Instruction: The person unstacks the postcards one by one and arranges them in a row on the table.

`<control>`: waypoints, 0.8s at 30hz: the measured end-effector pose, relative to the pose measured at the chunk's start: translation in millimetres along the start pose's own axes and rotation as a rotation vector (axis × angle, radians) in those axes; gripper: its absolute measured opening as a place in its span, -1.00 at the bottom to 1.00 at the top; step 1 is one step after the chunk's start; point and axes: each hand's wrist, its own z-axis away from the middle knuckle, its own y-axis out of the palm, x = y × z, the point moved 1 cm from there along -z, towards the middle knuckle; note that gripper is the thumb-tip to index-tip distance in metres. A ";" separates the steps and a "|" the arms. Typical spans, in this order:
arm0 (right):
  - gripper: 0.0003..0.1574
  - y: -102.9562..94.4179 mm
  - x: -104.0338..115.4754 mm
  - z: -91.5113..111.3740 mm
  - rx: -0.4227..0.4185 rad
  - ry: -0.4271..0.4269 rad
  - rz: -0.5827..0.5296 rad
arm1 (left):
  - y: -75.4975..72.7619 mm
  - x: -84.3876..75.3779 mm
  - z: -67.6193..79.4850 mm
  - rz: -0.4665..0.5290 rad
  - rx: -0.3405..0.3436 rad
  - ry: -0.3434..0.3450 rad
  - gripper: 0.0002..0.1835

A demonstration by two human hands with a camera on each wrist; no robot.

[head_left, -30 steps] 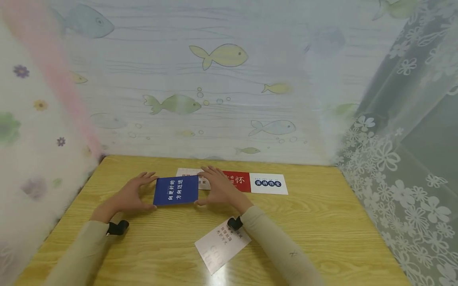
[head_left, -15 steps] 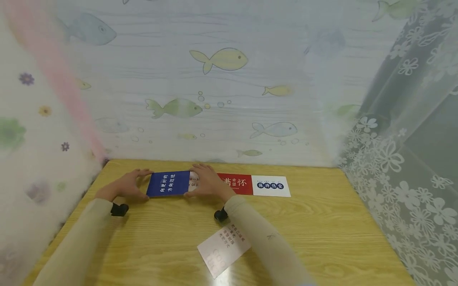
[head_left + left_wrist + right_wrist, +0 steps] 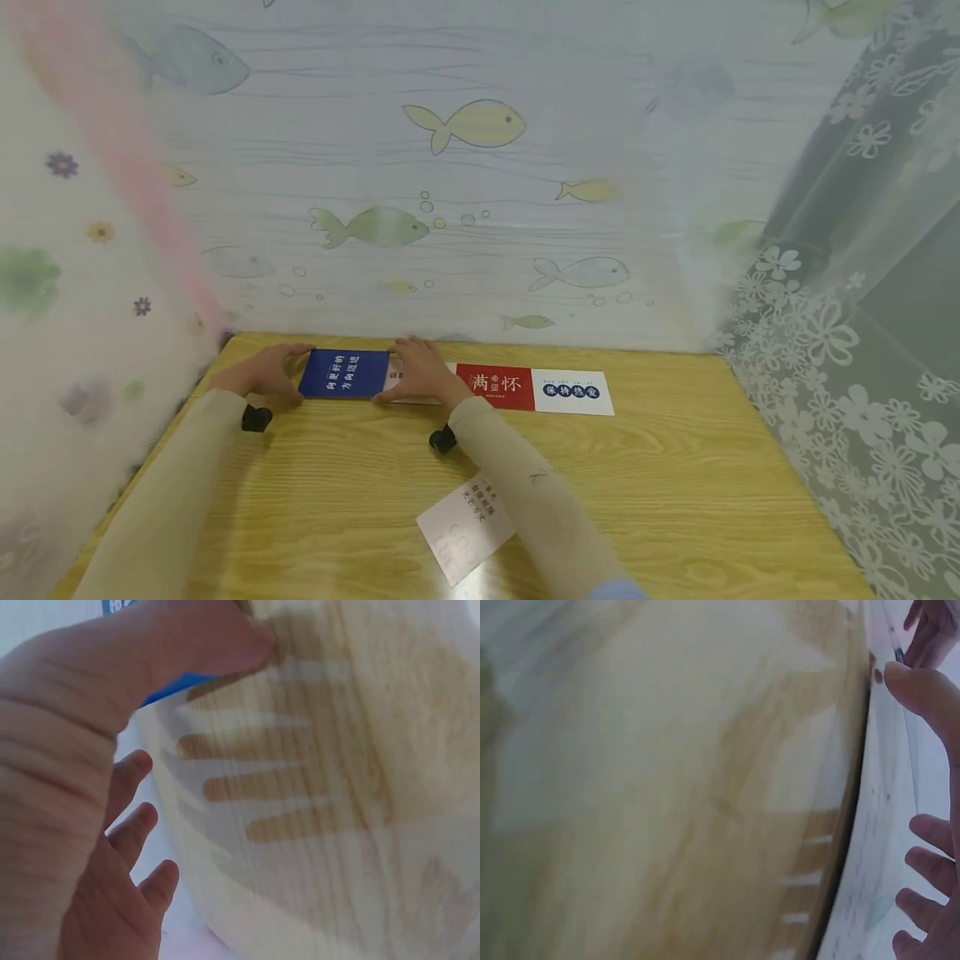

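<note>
A blue card (image 3: 345,373) with white characters lies across the back left of the table in the head view. My left hand (image 3: 262,371) pinches its left end, thumb at the front corner and fingers at the back one. At the other end, my right hand (image 3: 423,375) holds it the same way. Part of the blue card (image 3: 180,688) shows behind the thumb in the left wrist view. A pale pink card (image 3: 396,375) is mostly hidden under my right hand. To its right come a red card (image 3: 495,388) and a white card (image 3: 573,392) in a row.
A loose pale pink card (image 3: 465,529) lies askew near the front, partly covered by my right sleeve (image 3: 532,492). The wood-grain table (image 3: 675,483) meets a fish-patterned curtain (image 3: 480,250) at the back. Lace cloth (image 3: 892,433) hangs along the right side.
Both hands have carried the blue card left and back, to the left end of the card row. More of the red card shows now. The loose card stays put.
</note>
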 end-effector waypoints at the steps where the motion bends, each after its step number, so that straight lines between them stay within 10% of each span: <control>1: 0.24 1.3 1.1 -1.4 -0.003 0.002 0.002 | -1.0 0.2 0.0 -0.005 0.005 -0.003 0.14; 24: 0.20 12.0 11.1 -15.9 0.050 0.041 0.022 | -8.2 1.7 -0.2 0.001 0.110 -0.112 0.19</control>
